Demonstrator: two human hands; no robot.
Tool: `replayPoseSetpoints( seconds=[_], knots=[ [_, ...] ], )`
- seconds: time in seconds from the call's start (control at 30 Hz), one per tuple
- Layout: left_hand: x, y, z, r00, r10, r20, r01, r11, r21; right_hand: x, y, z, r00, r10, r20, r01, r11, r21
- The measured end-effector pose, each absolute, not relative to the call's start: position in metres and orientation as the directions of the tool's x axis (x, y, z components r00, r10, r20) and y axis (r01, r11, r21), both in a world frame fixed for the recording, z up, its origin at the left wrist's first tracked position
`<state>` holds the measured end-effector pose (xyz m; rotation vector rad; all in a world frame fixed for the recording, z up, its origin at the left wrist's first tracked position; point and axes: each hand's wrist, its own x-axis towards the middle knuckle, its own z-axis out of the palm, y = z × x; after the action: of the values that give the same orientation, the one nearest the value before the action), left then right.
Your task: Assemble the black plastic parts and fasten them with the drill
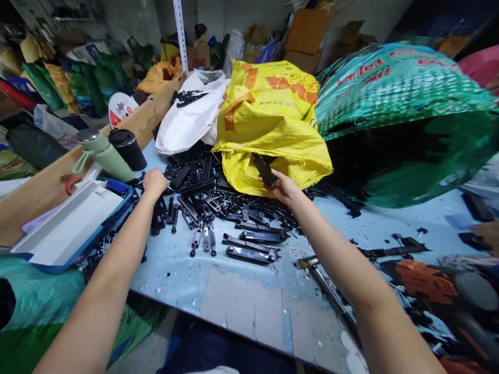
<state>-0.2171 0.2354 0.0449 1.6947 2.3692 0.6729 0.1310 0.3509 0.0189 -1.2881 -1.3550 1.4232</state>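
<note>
At the mouth of the yellow sack (pixel 273 119), my right hand (pixel 284 188) grips a dark flat part (pixel 265 170). Farther left, my left hand (pixel 155 183) is closed over the left edge of the black parts pile (pixel 195 174); what its fingers hold, if anything, is hidden. Between and below the hands lie small black link pieces (pixel 205 236) and several long black assemblies (pixel 253 249) on the light blue table (pixel 175 270).
A green bottle (pixel 107 156) and a black cup (pixel 128 149) stand at the left by a wooden board. A blue tray (pixel 78 259) holds white sheets. An open green sack (pixel 405 114) and an orange power tool (pixel 424 280) lie at the right.
</note>
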Motion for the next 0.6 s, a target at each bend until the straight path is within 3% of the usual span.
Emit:
replayPoseSetpoints(
  seconds=[0.07, 0.1, 0.2, 0.3, 0.47, 0.6],
  knots=[
    [-0.203, 0.21, 0.038, -0.336, 0.94, 0.066, 0.859, 0.277, 0.432, 0.146, 0.309, 0.02, -0.305, 0.933, -0.189, -0.194, -0.255, -0.947],
    [-0.191, 0.196, 0.032, -0.312, 0.95, 0.028, 0.868, 0.273, 0.414, 0.152, 0.288, 0.021, -0.338, 0.92, -0.199, -0.238, -0.288, -0.928],
    [-0.146, 0.148, 0.007, -0.194, 0.973, -0.128, 0.931, 0.224, 0.289, 0.157, 0.23, 0.024, -0.41, 0.878, -0.245, -0.206, -0.351, -0.914],
    [-0.109, 0.113, -0.016, -0.193, 0.96, -0.204, 0.966, 0.222, 0.131, 0.149, 0.184, 0.021, -0.477, 0.829, -0.293, -0.168, -0.413, -0.895],
    [-0.097, 0.103, -0.034, -0.303, 0.953, 0.0, 0.945, 0.3, 0.13, 0.141, 0.129, -0.006, -0.514, 0.833, -0.206, -0.201, -0.35, -0.915],
    [-0.102, 0.088, -0.034, -0.236, 0.964, 0.12, 0.925, 0.185, 0.331, 0.167, 0.094, -0.025, -0.416, 0.909, -0.038, -0.136, -0.104, -0.985]
  ],
)
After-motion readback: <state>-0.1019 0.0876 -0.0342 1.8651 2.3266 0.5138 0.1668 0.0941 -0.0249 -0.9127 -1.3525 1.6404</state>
